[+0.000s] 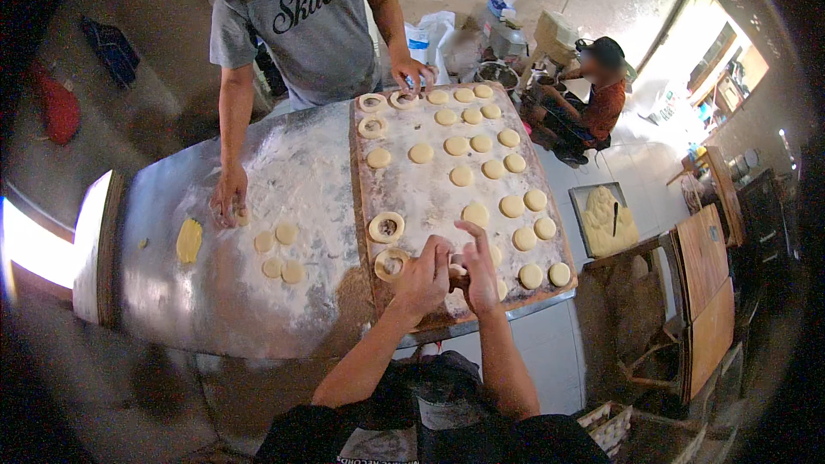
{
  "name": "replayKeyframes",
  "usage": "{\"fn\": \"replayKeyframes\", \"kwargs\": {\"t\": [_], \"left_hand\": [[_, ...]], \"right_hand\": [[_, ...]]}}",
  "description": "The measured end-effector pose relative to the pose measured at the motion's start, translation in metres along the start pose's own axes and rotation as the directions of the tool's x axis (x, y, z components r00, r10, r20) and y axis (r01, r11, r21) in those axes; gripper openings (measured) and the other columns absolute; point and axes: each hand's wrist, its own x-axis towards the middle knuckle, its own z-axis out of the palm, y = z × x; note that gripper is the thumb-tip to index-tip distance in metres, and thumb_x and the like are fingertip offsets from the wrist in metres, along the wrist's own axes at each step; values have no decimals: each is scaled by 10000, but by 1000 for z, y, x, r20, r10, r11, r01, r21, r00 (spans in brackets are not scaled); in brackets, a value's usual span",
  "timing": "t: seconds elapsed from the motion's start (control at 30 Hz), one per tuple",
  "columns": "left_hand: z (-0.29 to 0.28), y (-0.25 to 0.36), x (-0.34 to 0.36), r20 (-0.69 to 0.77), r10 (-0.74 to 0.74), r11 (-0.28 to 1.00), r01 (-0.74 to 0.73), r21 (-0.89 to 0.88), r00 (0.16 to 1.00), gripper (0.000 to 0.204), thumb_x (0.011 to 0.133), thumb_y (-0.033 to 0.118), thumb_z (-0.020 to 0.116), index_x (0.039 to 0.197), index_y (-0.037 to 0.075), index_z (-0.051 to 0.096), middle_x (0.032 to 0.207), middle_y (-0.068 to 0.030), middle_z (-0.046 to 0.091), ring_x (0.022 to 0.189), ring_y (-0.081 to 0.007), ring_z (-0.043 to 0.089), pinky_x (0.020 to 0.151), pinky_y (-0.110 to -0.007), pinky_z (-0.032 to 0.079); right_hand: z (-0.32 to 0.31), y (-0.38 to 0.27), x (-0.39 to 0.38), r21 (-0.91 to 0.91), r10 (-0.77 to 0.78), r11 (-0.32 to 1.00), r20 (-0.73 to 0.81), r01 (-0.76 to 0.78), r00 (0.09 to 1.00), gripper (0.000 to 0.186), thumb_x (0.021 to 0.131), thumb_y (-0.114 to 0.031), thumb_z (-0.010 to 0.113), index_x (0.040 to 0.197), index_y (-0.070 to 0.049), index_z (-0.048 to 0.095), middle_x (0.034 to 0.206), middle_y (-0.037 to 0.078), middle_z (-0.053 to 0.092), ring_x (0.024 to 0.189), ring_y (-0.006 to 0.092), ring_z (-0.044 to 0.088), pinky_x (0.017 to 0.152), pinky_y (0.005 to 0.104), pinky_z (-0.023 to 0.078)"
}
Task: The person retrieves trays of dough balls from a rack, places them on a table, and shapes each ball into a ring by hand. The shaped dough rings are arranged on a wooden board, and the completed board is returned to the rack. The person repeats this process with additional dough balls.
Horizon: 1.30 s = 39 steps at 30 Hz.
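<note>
My left hand (424, 278) and my right hand (479, 268) meet over the near edge of a floured wooden board. Between them they hold a small piece of dough (458, 271), mostly hidden by the fingers. My right index finger sticks up while the other fingers curl round the dough. Left of my hands lie two flattened dough rounds, one (387, 227) with dark filling in its middle, the other (391, 265) nearer me. Smooth round dough pieces (531, 275) sit in rows on the board (430, 196), several just right of my hands.
Across the metal table (198, 318), a co-worker in a grey shirt (314, 13) reaches to a dough round on the left and to the board's far edge. Flat dough rounds (293, 271) and a yellow lump (189, 241) lie there. A dough-filled tray (587, 245) stands right; another person (593, 103) sits behind.
</note>
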Motion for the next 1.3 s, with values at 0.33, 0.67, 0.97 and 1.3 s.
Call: {"fn": "replayKeyframes", "kwargs": {"t": [0.33, 0.67, 0.97, 1.3], "left_hand": [[0, -49, 38, -5, -156, 649, 106, 754, 988, 564, 880, 298, 688, 1329, 39, 464, 1275, -310, 511, 1195, -467, 509, 940, -630, 388], [26, -27, 75, 111, -113, 754, 12, 657, 987, 459, 938, 301, 604, 1280, 1, 542, 1199, -287, 590, 1157, -435, 583, 960, -568, 471], [18, -28, 89, 337, 167, 971, -213, 104, 927, 326, 875, 175, 624, 1165, 31, 584, 1099, -241, 639, 1027, -444, 621, 865, -516, 512], [-222, -162, -72, 266, 12, 704, -197, 683, 964, 248, 879, 126, 622, 1106, 28, 637, 993, -259, 671, 970, -432, 647, 826, -509, 517]], "right_hand": [[-32, 31, 53, -914, -136, 383, 87, 133, 987, 683, 903, -247, 680, 1464, -66, 337, 1039, 296, 631, 957, 481, 611, 819, 538, 499], [-69, -35, -12, -917, -138, 397, -101, -38, 985, 431, 885, -232, 687, 1230, -5, 565, 1061, 283, 612, 1017, 460, 589, 892, 553, 470], [-29, -33, -49, -929, 197, 335, -96, -159, 976, 369, 849, -269, 729, 1056, 0, 582, 940, 236, 678, 907, 436, 657, 822, 491, 529], [255, 64, 104, -761, 115, 416, 587, 498, 801, 268, 851, -179, 728, 1068, -32, 675, 975, 181, 716, 914, 302, 699, 803, 406, 544]]}}
